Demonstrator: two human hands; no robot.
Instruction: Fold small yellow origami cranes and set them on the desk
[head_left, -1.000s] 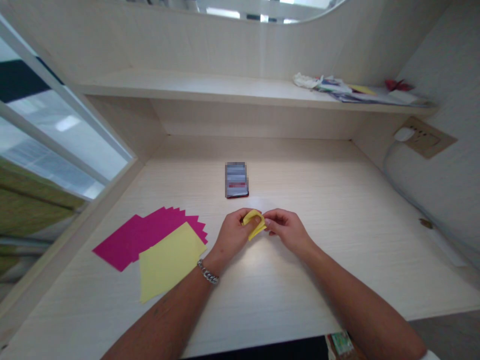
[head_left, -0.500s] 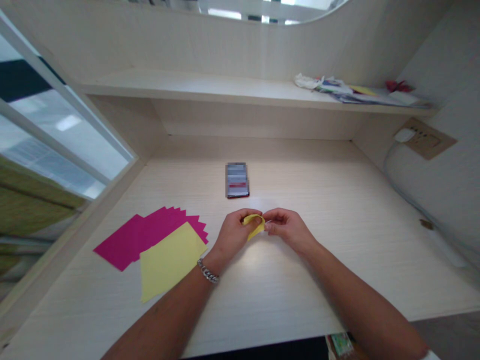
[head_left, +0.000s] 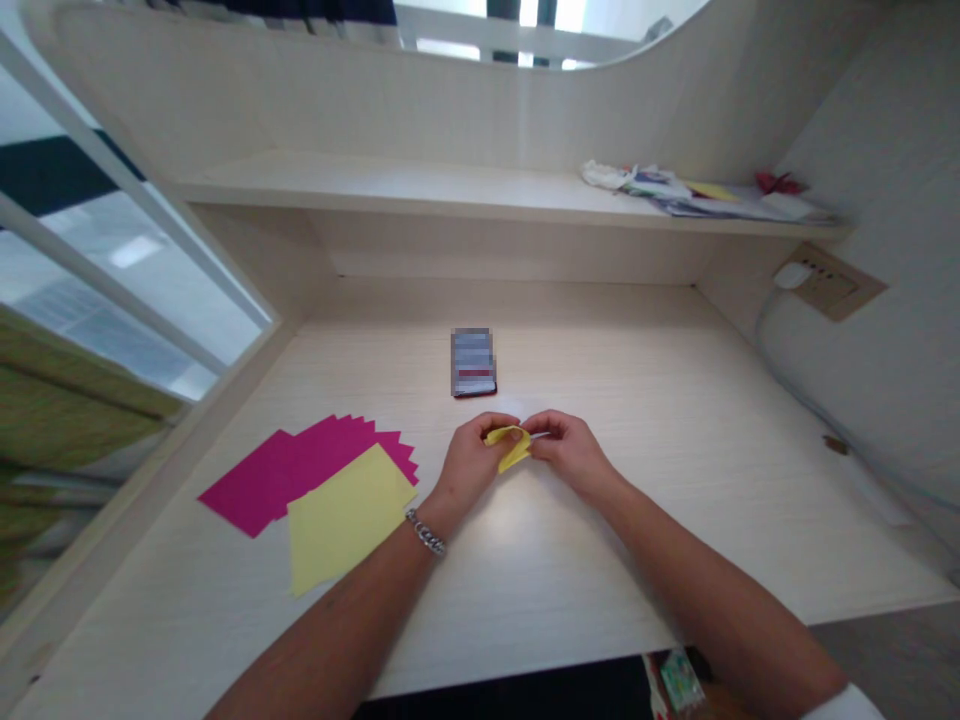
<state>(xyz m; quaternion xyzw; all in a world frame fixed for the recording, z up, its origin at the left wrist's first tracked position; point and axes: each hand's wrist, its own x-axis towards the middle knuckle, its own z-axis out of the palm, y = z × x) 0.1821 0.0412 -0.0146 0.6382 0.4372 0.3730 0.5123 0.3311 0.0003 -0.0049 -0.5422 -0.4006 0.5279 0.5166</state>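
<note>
A small folded yellow paper (head_left: 513,455) is held over the middle of the desk. My left hand (head_left: 477,458) is closed on its left side, thumb against the curved fold. From the right, my right hand (head_left: 571,450) pinches at the paper's right end, where a thin white strip (head_left: 541,436) shows between the fingers. Left of my left forearm lies a flat yellow sheet (head_left: 345,520), partly over a fan of magenta sheets (head_left: 315,465).
Beyond my hands a phone (head_left: 473,362) lies on the desk (head_left: 615,350). Papers (head_left: 697,195) rest on the shelf above, at the right. A cable (head_left: 795,390) runs down the right wall from a socket (head_left: 836,285). A window frame borders the left side.
The view has shifted slightly. My right fingers have closed in nearer the yellow paper, and the white strip now shows more clearly between them. My left hand keeps its hold.
</note>
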